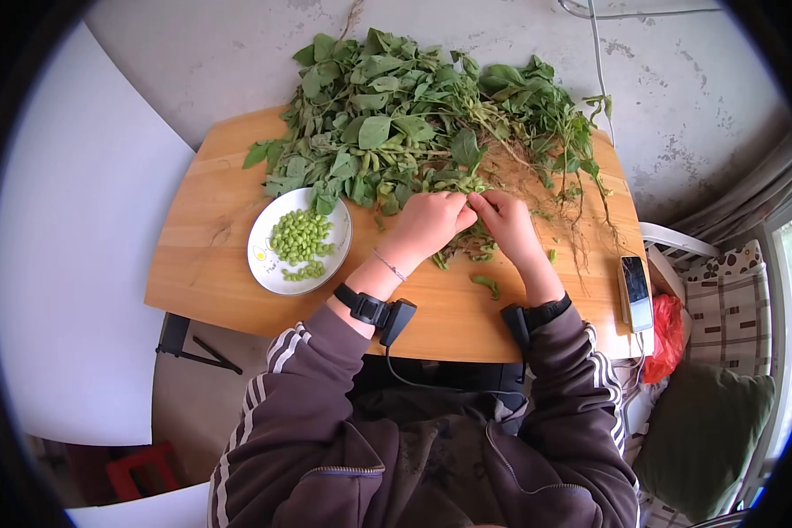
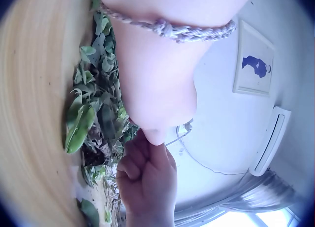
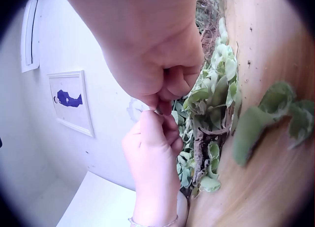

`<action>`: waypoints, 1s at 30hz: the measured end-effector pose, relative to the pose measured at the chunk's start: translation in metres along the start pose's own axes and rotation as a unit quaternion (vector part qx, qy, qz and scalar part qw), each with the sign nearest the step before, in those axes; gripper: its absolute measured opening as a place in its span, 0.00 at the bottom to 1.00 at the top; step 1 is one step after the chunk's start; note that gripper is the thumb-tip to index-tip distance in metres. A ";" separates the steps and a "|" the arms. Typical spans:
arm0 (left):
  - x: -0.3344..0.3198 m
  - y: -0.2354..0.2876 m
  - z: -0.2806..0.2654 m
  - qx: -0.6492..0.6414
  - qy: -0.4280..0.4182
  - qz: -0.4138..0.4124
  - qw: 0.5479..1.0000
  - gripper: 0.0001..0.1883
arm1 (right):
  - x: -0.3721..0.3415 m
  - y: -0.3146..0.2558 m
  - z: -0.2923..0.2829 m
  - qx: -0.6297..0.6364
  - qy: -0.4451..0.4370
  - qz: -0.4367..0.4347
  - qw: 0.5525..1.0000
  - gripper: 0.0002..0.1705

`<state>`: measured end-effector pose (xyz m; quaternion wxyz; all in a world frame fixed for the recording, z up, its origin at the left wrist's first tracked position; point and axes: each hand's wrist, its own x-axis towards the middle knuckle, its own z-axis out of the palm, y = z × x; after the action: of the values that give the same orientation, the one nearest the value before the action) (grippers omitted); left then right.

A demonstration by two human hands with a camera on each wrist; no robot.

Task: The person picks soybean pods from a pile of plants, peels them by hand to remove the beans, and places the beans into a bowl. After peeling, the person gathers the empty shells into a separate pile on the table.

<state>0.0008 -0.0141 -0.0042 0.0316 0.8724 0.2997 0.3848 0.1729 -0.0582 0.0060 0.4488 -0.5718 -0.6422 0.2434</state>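
Observation:
Both hands meet over the table's middle, fingertips to fingertips. Thumb and curled fingers of the left hand pinch a small bean pod, almost wholly hidden by the fingers. From the other side the right hand pinches the same pod, its fingers folded in. Just beyond the hands lies a heap of leafy bean plants with pods on their stems. Split green pod shells are piled under the hands. To the left, a white plate carries shelled green beans.
Loose pods lie on the wooden table near its front edge. Roots trail over the right side. A phone stands at the right edge, beside a red plastic bag and a green cushion.

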 end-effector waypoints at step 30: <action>0.005 0.009 -0.004 -0.125 0.116 -0.111 0.979 0.09 | -0.004 -0.003 -0.002 -0.070 -0.116 -0.098 0.986 0.13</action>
<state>0.0048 -0.0193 0.0043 0.1485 0.7725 0.3456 0.5117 0.1723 -0.0635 0.0083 0.3518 -0.5042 -0.7582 0.2173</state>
